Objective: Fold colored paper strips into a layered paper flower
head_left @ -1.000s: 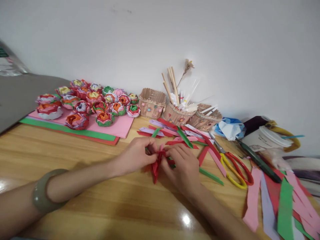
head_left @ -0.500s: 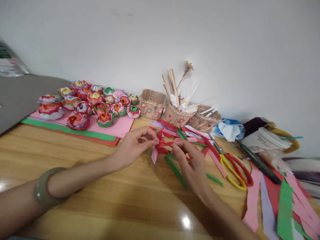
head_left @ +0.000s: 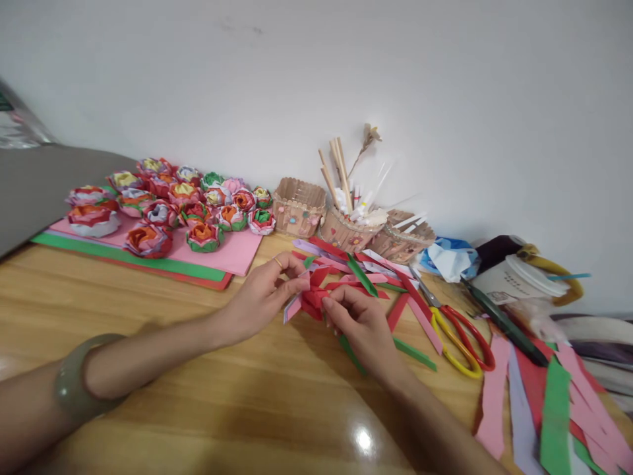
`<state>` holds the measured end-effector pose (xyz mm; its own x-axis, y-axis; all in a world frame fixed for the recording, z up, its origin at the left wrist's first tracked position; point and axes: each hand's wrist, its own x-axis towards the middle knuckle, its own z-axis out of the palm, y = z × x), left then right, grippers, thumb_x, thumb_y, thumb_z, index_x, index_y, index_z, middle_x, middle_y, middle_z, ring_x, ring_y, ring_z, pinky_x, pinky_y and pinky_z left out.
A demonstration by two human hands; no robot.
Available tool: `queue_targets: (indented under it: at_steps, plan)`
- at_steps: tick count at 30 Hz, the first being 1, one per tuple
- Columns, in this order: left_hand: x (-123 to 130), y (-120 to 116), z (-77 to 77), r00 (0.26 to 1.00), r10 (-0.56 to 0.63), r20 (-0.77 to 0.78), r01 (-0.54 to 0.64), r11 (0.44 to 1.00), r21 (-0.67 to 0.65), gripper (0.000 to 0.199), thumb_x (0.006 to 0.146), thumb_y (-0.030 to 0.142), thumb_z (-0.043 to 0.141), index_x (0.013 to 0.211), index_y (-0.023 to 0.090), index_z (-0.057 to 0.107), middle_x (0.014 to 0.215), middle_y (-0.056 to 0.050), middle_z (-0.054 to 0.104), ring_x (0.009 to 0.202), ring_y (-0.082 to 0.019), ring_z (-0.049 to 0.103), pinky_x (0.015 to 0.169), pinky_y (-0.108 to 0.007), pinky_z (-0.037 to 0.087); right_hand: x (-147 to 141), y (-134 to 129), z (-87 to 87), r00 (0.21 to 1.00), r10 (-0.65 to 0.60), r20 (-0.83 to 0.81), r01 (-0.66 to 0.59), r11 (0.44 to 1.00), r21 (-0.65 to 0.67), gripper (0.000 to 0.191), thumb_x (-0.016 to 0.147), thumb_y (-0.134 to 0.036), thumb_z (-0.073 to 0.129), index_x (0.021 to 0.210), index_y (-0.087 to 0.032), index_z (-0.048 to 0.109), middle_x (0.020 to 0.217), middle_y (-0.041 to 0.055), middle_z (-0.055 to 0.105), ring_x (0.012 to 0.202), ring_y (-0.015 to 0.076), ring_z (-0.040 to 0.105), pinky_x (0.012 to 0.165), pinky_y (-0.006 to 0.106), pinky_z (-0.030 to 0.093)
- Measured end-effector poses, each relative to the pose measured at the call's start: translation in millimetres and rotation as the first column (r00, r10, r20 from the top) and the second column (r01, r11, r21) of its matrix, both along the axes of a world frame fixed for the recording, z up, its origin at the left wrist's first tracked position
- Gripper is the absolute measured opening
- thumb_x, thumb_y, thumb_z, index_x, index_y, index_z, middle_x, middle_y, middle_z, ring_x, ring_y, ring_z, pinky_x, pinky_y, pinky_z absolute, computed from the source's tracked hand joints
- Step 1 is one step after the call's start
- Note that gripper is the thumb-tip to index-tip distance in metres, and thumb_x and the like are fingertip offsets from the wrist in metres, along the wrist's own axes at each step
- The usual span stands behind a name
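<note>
Between my hands, just above the table, is a partly formed paper flower (head_left: 312, 303) of folded red, pink and green strips. My left hand (head_left: 270, 293), a ring on one finger, pinches its left side between thumb and fingertips. From the right, my right hand (head_left: 359, 323) is closed on a red petal of the same flower, thumb against forefinger. Behind it lie loose folded paper strips (head_left: 363, 274) in red, pink, green and lilac. Parts of the flower are covered by my fingers.
Finished paper flowers (head_left: 148, 239) stand on stacked coloured sheets (head_left: 242, 254) at the left. Stick-sided baskets (head_left: 299, 208) line the wall. To the right lie scissors (head_left: 457, 343), a dark green cutter (head_left: 509, 323), a white cup (head_left: 517, 280) and cut paper strips (head_left: 554, 402).
My right hand has moved slightly left and in closer, from the outer end of a red petal to the flower's right side. The left hand keeps its pinch.
</note>
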<state>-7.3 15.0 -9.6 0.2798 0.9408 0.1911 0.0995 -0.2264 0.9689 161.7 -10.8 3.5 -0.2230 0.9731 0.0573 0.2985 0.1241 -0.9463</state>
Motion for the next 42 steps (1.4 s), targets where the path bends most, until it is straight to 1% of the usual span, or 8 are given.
queue_targets:
  at_steps: [16, 24, 27, 30, 33, 36, 38, 42]
  plan:
    - [6, 0, -7.6, 0.979, 0.126, 0.157, -0.132, 0.991, 0.028, 0.009, 0.084, 0.023, 0.048, 0.078, 0.018, 0.044, 0.072, 0.002, 0.047, 0.067, -0.012, 0.047, 0.066, -0.026, 0.040, -6, -4, -3.3, 0.999, -0.041, 0.003, 0.041, 0.998, -0.047, 0.027, 0.076, -0.037, 0.056, 0.057, -0.019, 0.047, 0.047, -0.0056, 0.043, 0.043, 0.0071, 0.033, 0.039, 0.021, 0.023]
    - [4, 1, -4.5, 0.964, 0.025, 0.265, 0.015, 0.989, -0.150, 0.017, 0.084, 0.032, 0.052, 0.076, 0.018, 0.046, 0.077, 0.001, 0.055, 0.072, -0.011, 0.053, 0.069, -0.024, 0.045, -2, -6, -0.4, 0.996, -0.059, 0.062, 0.055, 0.997, 0.062, 0.028, 0.076, -0.031, 0.055, 0.052, -0.018, 0.050, 0.046, -0.0046, 0.044, 0.042, 0.0079, 0.036, 0.041, 0.022, 0.026]
    - [4, 3, -4.1, 0.908, 0.034, 0.417, 0.118, 0.935, -0.334, 0.024, 0.078, 0.035, 0.061, 0.073, 0.017, 0.046, 0.079, 0.001, 0.058, 0.070, -0.010, 0.055, 0.065, -0.023, 0.047, 3, -5, 1.3, 0.984, -0.176, 0.002, 0.174, 0.973, 0.150, 0.033, 0.083, -0.034, 0.049, 0.053, -0.019, 0.050, 0.047, -0.0040, 0.045, 0.046, 0.0097, 0.041, 0.044, 0.023, 0.032]
    - [6, 3, -2.1, 0.868, 0.107, 0.484, 0.175, 0.848, -0.501, 0.025, 0.074, 0.032, 0.067, 0.072, 0.016, 0.047, 0.074, 0.003, 0.057, 0.066, -0.008, 0.056, 0.062, -0.020, 0.046, 5, 1, 1.7, 0.917, -0.385, -0.101, 0.398, 0.894, 0.206, 0.015, 0.082, -0.033, 0.051, 0.074, -0.021, 0.054, 0.067, -0.0023, 0.053, 0.061, 0.0117, 0.050, 0.056, 0.023, 0.041]
    - [8, 1, 0.4, 0.848, 0.100, 0.520, 0.258, 0.780, -0.570, 0.025, 0.073, 0.028, 0.069, 0.068, 0.015, 0.048, 0.070, 0.003, 0.057, 0.064, -0.007, 0.057, 0.060, -0.017, 0.045, 4, 5, 0.1, 0.959, -0.265, -0.095, 0.273, 0.959, 0.078, 0.021, 0.081, -0.037, 0.054, 0.094, -0.021, 0.056, 0.086, 0.0022, 0.061, 0.078, 0.0155, 0.057, 0.068, 0.026, 0.046]
    - [9, 0, 1.3, 0.838, 0.041, 0.544, 0.340, 0.740, -0.580, 0.022, 0.072, 0.025, 0.068, 0.068, 0.015, 0.049, 0.067, 0.003, 0.057, 0.060, -0.007, 0.056, 0.057, -0.018, 0.044, 2, 5, -2.1, 0.987, -0.133, -0.095, 0.131, 0.991, -0.029, 0.025, 0.079, -0.035, 0.057, 0.097, -0.019, 0.058, 0.084, 0.0038, 0.064, 0.075, 0.0166, 0.060, 0.069, 0.029, 0.048]
    - [8, -1, 1.1, 0.842, 0.011, 0.539, 0.342, 0.762, -0.550, 0.017, 0.071, 0.022, 0.068, 0.075, 0.016, 0.052, 0.070, 0.002, 0.059, 0.062, -0.009, 0.057, 0.060, -0.020, 0.045, 2, 3, -2.5, 0.988, -0.142, -0.061, 0.141, 0.990, -0.016, 0.021, 0.078, -0.030, 0.058, 0.094, -0.018, 0.060, 0.078, 0.0030, 0.064, 0.069, 0.0154, 0.059, 0.065, 0.028, 0.048]
    - [6, 0, 1.8, 0.908, -0.029, 0.419, 0.216, 0.888, -0.407, 0.021, 0.068, 0.022, 0.068, 0.086, 0.014, 0.059, 0.078, -0.001, 0.063, 0.073, -0.013, 0.059, 0.068, -0.025, 0.046, 2, -1, 0.1, 0.985, -0.139, 0.099, 0.119, 0.975, 0.187, 0.018, 0.078, -0.021, 0.056, 0.094, -0.018, 0.065, 0.079, 0.0022, 0.067, 0.062, 0.0124, 0.059, 0.060, 0.024, 0.048]
